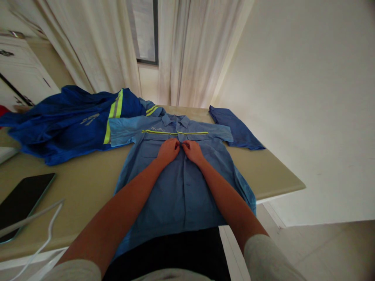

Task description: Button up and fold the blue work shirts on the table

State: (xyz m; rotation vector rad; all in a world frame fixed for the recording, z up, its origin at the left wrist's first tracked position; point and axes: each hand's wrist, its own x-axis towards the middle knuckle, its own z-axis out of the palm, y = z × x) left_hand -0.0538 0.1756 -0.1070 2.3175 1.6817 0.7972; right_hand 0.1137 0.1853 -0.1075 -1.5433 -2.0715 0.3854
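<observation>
A light blue short-sleeved work shirt (164, 195) lies face up on the table, its collar away from me and its hem hanging over the front edge. Yellow reflective piping crosses its chest above two flap pockets. Both hands meet at the front placket just below the piping. My left hand (170, 150) pinches the cloth on the left side of the placket. Close beside it, my right hand (191, 150) pinches the right side. The fingertips hide whichever button or buttonhole lies between them.
A darker blue garment (73, 125) with a yellow-green reflective band lies heaped at the left. Folded blue cloth (237, 128) rests at the back right. A dark phone or tablet (23, 199) and a white cable (48, 234) are on the tan table (272, 179). A wall (316, 117) stands at the right.
</observation>
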